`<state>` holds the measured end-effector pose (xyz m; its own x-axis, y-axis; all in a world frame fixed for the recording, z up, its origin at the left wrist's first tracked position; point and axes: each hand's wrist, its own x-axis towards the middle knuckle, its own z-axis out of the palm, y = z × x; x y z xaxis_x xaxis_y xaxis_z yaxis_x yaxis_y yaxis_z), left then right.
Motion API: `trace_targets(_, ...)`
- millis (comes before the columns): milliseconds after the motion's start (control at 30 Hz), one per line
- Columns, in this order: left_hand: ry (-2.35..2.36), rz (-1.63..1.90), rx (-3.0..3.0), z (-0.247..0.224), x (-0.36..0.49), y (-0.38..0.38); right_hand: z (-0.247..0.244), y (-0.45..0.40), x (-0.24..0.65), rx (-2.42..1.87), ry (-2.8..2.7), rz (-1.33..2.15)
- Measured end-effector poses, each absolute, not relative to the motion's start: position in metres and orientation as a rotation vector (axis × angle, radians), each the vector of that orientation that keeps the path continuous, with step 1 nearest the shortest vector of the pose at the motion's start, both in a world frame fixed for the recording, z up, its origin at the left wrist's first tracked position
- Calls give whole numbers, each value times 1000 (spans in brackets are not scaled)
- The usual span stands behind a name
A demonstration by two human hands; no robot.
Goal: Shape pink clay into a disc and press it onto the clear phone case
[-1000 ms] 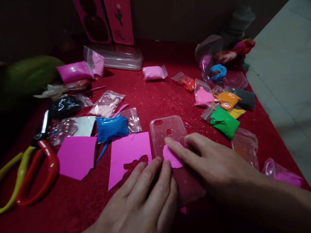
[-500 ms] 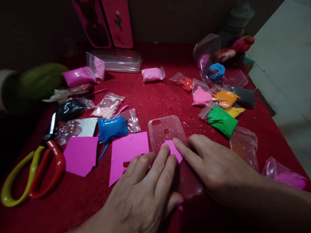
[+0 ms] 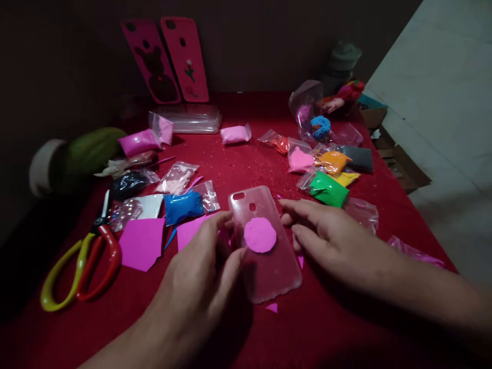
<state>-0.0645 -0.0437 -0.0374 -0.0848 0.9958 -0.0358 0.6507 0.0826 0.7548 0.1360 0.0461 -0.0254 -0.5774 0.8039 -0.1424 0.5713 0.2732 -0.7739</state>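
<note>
A clear phone case (image 3: 274, 274) lies on the red cloth in front of me, its camera cutout toward the far end. On its upper half sits a roughly round pink paper piece (image 3: 260, 235). My left hand (image 3: 209, 271) is at the case's left edge, thumb and fingers apart; whether it touches the edge I cannot tell. Beside the right edge, my right hand (image 3: 323, 233) is open with its fingers loosely stretched toward the case. Pink sheets, one cut square-like (image 3: 142, 243) and one partly under my left hand (image 3: 188, 233), lie to the left.
Scissors (image 3: 102, 228) with yellow and red handles lie at left. Several clay packets, including a blue one (image 3: 183, 205) and a green one (image 3: 328, 188), surround the work area. Two decorated cases (image 3: 184, 59) lean against the wall. A bottle (image 3: 340, 64) stands at back right.
Both hands have come off the pink paper piece and moved apart to either side of the case. The round piece now shows fully, and the view has shifted.
</note>
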Motion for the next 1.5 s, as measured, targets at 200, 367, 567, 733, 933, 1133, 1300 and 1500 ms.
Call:
trace_targets(200,1482,1060,754,-28,-67,-34,-30,49,130,-1295,-1562,2038)
trace_targets(367,1409,1122,735,-27,-69,-34,-29,51,122,-1183,-1486,2104)
trace_targets(567,1656,1083,1168,-28,-78,-30,-29,43,115,-997,-1165,2102)
trace_targets(733,1585,1001,1221,-35,-79,-27,-42,30,109,-995,-994,2150)
trace_targets(933,1613,1103,1054,-18,-80,-27,-34,32,112,-931,-903,2085)
trace_targets(1133,1279,1115,915,-8,-74,-12,-21,36,116,-808,-897,2038)
trace_targets(1300,1303,1125,916,-3,-58,-4,-26,38,120,-828,-986,2095)
trace_targets(1500,1231,1099,905,-10,-51,-5,-35,38,128,-1050,-1275,1877)
